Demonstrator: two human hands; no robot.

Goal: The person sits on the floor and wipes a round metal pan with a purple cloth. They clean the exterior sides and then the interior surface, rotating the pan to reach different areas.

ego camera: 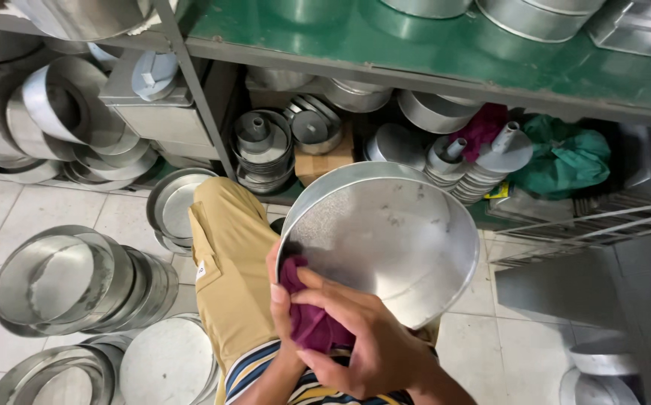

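A large round silver metal baking pan (385, 240) is seen tilted at the centre of the head view, its open inside turned towards the camera, above a knee in tan trousers (228, 262). A crumpled maroon cloth (310, 319) is pressed against the pan's lower rim at about 7 o'clock. The right hand (363, 337) is laid over the cloth, its fingers (325, 296) clenched on the fabric. Only part of the left hand (276, 296) is shown, at the pan's edge just left of the cloth; its fingers are curled round the rim, grasping the pan from behind.

On the white tiled floor (10, 217), at 9 o'clock from the pan, a row of nested round metal tins (78, 281) is lying on its side, and flat round metal discs (168, 360) are stacked at 8 o'clock. A green metal shelf (415, 45) runs across at 12 o'clock. Beneath it, stacks of small tube pans (263, 150) are kept at 11 o'clock, and a bundled green cloth (565, 157) is lying at 2 o'clock, well apart from the hands.
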